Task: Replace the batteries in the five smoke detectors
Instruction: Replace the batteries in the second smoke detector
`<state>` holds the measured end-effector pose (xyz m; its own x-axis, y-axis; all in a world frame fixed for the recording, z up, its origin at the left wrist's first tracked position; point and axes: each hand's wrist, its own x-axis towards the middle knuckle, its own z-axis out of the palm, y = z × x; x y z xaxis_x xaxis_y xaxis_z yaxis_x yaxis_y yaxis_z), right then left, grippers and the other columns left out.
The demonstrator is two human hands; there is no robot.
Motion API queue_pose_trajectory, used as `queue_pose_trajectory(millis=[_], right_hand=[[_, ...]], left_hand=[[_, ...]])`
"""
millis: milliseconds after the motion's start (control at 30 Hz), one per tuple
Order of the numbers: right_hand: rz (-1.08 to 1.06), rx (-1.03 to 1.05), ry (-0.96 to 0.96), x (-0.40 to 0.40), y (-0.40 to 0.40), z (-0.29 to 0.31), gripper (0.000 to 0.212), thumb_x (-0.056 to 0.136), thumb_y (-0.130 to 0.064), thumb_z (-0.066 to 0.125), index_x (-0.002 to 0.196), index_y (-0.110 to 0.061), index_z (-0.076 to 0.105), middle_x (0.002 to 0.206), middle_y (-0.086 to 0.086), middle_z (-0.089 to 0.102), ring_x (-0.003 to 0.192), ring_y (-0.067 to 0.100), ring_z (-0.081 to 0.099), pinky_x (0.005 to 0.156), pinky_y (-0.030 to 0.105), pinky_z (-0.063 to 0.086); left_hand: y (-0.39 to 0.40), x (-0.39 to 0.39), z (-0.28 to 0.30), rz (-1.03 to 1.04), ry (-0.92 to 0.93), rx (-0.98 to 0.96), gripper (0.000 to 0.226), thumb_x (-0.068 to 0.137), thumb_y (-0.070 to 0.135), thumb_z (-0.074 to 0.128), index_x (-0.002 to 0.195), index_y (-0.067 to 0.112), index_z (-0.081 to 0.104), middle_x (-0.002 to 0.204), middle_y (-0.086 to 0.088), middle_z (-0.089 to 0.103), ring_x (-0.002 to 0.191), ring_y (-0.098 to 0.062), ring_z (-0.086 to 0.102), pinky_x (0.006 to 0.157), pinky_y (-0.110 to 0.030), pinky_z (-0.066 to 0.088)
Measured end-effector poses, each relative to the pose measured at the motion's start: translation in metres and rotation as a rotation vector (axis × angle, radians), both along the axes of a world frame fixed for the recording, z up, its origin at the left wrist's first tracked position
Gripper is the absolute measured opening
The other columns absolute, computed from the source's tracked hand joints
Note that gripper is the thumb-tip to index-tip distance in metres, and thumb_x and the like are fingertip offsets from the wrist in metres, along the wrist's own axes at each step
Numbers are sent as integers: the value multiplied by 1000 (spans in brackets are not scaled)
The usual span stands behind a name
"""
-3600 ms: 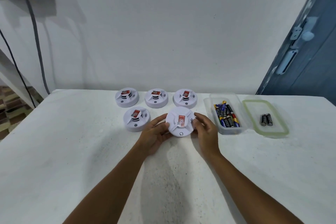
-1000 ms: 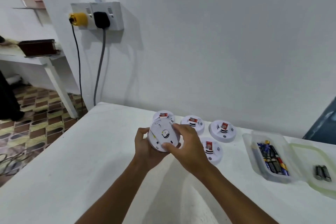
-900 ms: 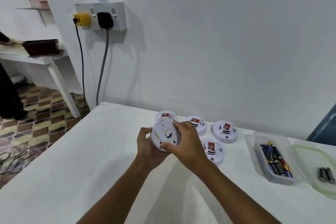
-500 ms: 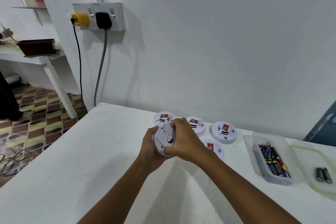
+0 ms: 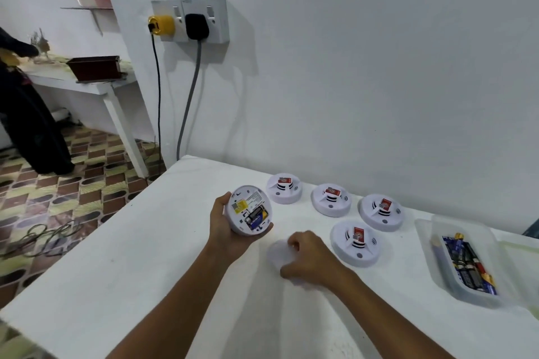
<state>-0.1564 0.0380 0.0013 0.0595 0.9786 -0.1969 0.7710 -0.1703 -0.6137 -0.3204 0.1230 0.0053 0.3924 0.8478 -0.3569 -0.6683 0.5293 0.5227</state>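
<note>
My right hand (image 5: 306, 256) now sets the removed cover (image 5: 278, 252) on the worktop (image 5: 131, 271), fingers curled round it; left hand (image 5: 226, 230) grips the opened detector (image 5: 249, 214), its batteries (image 5: 256, 216) exposed mid-frame.

four detectors (image 5: 331, 200) sit on the table (image 5: 122, 256) near the wall; right of them a tub (image 5: 466, 294) (batteries (image 5: 469, 265) inside).

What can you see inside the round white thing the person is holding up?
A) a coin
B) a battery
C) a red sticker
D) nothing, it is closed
B: the smoke detector in the left hand is turned back-side up with its cover off, and a dark blue battery sits in the open compartment.
</note>
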Motion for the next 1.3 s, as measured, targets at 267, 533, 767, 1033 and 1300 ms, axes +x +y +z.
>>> queue_pose_trajectory(millis=[267, 533, 767, 1033, 1300], right_hand=[[-10, 55, 43, 7, -13, 2, 65, 76, -39, 76, 130, -13, 52, 129, 4, 48, 118, 20, 50, 92, 28, 44], [-245, 299, 256, 110, -59, 45, 39, 82, -24, 72, 118, -14, 63, 110, -4, 58, 94, 9, 56, 81, 17, 42], [-447, 382, 337, 246, -132, 68, 20, 81, -15, 73, 100, -18, 68, 97, -2, 67, 78, 8, 61, 71, 14, 48], [-480, 407, 352, 352, -187, 62, 19, 83, -13, 70, 100, -22, 68, 106, -8, 64, 84, 6, 62, 68, 5, 45], [-422, 425, 419, 388, -198, 45, 27, 85, -9, 66, 108, -22, 65, 113, -2, 61, 81, -3, 63, 67, 9, 47]], left_hand=[[-5, 20, 7, -20, -34, 0, 47, 88, 47, 47, 115, 13, 63, 124, -20, 59, 122, -41, 47, 98, -55, 40], [-25, 127, 28, -277, -82, 86, 56, 63, 40, 70, 110, 10, 68, 117, -19, 66, 114, -39, 54, 87, -55, 49], [-83, 273, 44, -433, -120, 64, 60, 69, 44, 63, 119, 11, 61, 118, -19, 64, 119, -39, 51, 90, -58, 46], [-151, 388, 41, -469, -161, 38, 57, 75, 47, 53, 116, 9, 61, 114, -19, 63, 109, -38, 53, 88, -49, 48], [-186, 438, 36, -380, -128, -24, 58, 78, 45, 52, 122, 8, 61, 113, -22, 65, 108, -39, 54, 95, -50, 41]])
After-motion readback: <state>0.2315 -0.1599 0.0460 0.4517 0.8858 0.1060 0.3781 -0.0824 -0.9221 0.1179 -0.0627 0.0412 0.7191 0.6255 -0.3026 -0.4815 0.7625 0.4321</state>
